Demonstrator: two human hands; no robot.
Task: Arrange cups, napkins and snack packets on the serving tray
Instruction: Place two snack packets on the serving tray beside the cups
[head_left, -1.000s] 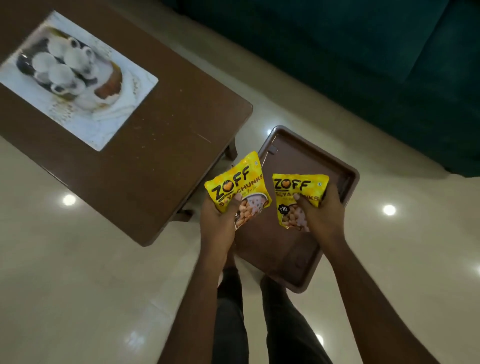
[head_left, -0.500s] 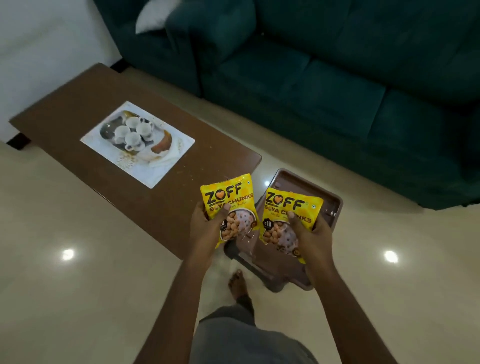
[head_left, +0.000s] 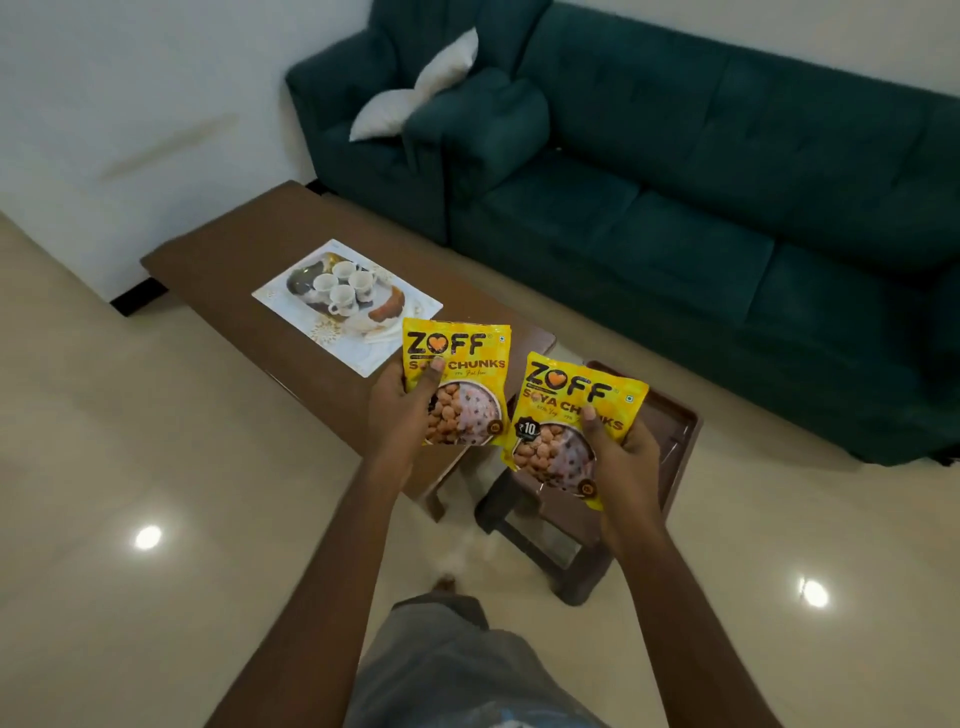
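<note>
My left hand (head_left: 402, 410) grips a yellow snack packet (head_left: 460, 364) by its lower left corner, held upright over the near end of the brown coffee table (head_left: 218, 265). A second yellow packet (head_left: 574, 395) is in my right hand (head_left: 626, 457), above the brown plastic stool (head_left: 670, 441). Farther along the table lies a white serving tray (head_left: 332, 338) with several white cups (head_left: 343, 286) grouped on it and a napkin (head_left: 384, 332) at its near edge.
A dark green sofa (head_left: 701, 182) with a white cushion (head_left: 415, 93) runs behind the table and stool. The shiny tiled floor (head_left: 130, 467) stretches to the left and right. My legs show at the bottom of the view.
The view has lifted from looking straight down to looking forward, bringing the sofa and wall in. Both hands have risen with their packets, away from the stool top.
</note>
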